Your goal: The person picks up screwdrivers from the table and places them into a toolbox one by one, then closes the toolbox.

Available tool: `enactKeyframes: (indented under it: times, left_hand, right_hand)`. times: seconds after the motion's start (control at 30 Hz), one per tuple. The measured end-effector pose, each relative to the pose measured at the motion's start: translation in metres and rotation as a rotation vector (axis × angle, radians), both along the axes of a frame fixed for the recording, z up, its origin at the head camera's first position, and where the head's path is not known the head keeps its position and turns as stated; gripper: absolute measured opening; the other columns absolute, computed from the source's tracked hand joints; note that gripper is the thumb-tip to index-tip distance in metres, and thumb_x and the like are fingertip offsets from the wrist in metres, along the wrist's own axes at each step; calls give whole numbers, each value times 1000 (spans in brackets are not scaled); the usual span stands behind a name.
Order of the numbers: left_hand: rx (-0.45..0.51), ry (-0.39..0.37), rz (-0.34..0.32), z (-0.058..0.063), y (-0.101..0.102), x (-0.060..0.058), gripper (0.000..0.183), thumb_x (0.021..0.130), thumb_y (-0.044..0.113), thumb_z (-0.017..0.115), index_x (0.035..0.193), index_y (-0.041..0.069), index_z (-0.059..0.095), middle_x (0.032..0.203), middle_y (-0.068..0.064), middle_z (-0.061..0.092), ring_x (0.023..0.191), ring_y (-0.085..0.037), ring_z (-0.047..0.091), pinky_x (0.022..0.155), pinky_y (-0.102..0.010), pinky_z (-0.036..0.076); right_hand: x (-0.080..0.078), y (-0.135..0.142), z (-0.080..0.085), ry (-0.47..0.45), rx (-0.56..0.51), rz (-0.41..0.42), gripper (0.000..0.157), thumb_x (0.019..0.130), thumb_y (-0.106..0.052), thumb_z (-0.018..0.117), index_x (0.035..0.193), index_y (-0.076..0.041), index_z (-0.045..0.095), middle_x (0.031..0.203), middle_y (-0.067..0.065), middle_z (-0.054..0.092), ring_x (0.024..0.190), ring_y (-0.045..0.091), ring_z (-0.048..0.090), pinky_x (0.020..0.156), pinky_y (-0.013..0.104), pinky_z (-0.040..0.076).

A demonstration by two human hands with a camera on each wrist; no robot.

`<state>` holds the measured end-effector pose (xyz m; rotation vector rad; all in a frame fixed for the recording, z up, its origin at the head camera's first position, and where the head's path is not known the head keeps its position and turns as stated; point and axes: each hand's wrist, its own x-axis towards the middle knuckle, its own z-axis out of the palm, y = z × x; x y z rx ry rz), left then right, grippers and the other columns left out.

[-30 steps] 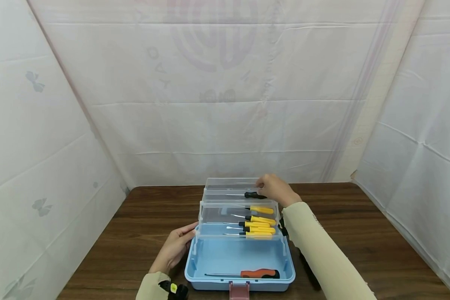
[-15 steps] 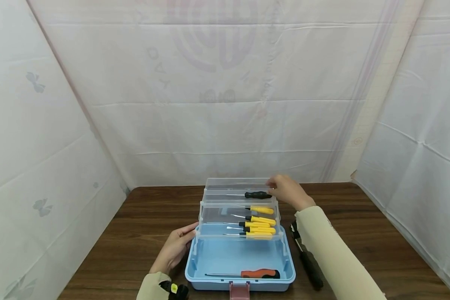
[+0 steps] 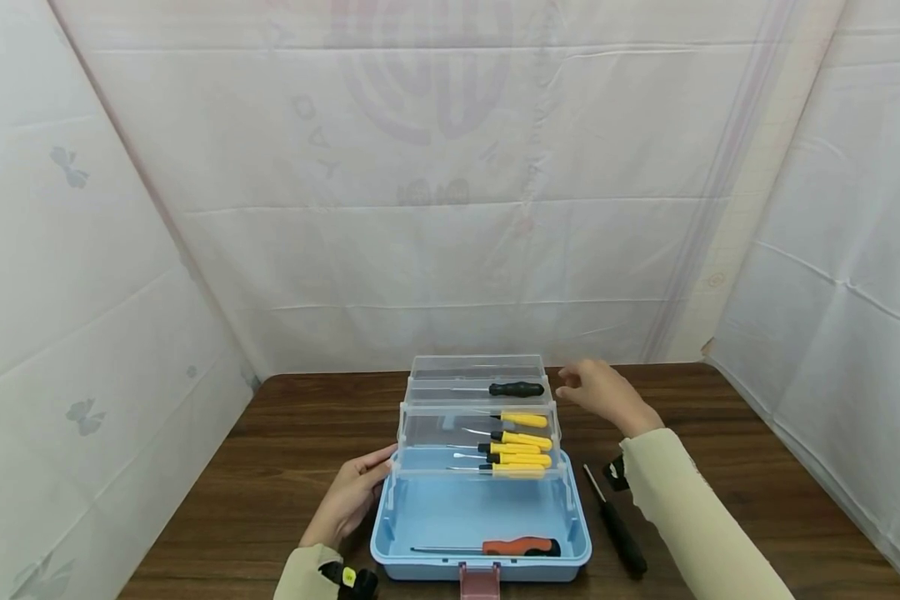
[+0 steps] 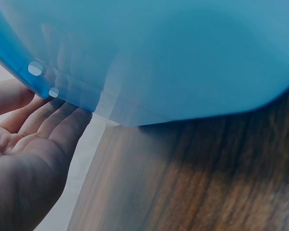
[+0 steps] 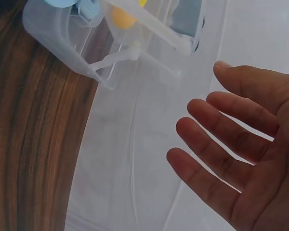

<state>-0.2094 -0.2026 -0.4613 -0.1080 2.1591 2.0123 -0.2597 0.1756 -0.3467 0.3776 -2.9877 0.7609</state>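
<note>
A light-blue toolbox (image 3: 482,575) stands with its clear trays (image 3: 427,425) fanned out toward the back. Several yellow-handled screwdrivers (image 3: 521,460) lie in the lower trays, and a black-handled screwdriver (image 3: 516,389) rests in a higher one. On the box floor, along the front wall, is a screwdriver with an orange and black handle (image 3: 517,547). My left hand (image 3: 351,493) holds the toolbox at its back left corner, thumb and fingertips at the edge in the left wrist view. Beside the upper trays, my right hand (image 3: 603,392) hovers with fingers spread and nothing in them.
A second black-handled screwdriver (image 3: 619,533) lies on the dark wooden table (image 3: 270,467), right of the box. A mauve latch (image 3: 480,581) hangs at the box front. White sheeting (image 3: 420,250) walls off the back and both sides.
My right hand has let go of the black-handled screwdriver in the upper tray and drawn away to the right. The screwdriver on the table has come into view. My left hand stays put.
</note>
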Motion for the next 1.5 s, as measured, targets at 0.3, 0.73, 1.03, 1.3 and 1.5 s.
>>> enactKeyframes:
  times: [0.3, 0.73, 1.03, 1.3, 1.5]
  left_hand:
    - [5, -15, 1, 0, 1, 0, 39, 98, 11, 52, 135, -1, 52, 141, -25, 48, 116, -27, 60, 93, -40, 53]
    - [16, -4, -4, -1, -3, 2, 40, 98, 10, 51, 136, -2, 51, 142, -25, 48, 116, -24, 60, 93, -39, 54]
    - [-4, -17, 18, 1, -4, 3, 38, 98, 10, 52, 135, 0, 53, 141, -25, 49, 116, -27, 60, 92, -39, 54]
    - [9, -13, 8, 1, -5, 3, 39, 98, 10, 51, 136, -1, 51, 142, -24, 48, 115, -24, 60, 92, -38, 54]
    - [3, -11, 7, 1, -5, 3, 40, 98, 10, 51, 136, -1, 51, 142, -24, 47, 115, -24, 60, 93, -39, 53]
  right_hand:
    - [10, 13, -12, -39, -30, -18, 38, 91, -19, 65, 121, 5, 62, 107, 19, 68, 84, 21, 64, 74, 41, 57]
    - [26, 36, -31, -92, -83, -9, 40, 90, -20, 66, 119, 6, 61, 105, 18, 67, 87, 23, 64, 75, 42, 56]
    - [42, 47, -48, -178, -107, 16, 42, 88, -22, 68, 118, 7, 61, 99, 13, 67, 83, 20, 62, 69, 39, 55]
    - [50, 53, -67, -290, -152, -12, 43, 87, -23, 70, 116, 7, 61, 94, 9, 67, 79, 18, 62, 66, 36, 56]
    - [55, 59, -78, -353, -192, -4, 41, 87, -23, 70, 113, 7, 60, 88, 7, 66, 72, 17, 61, 60, 33, 55]
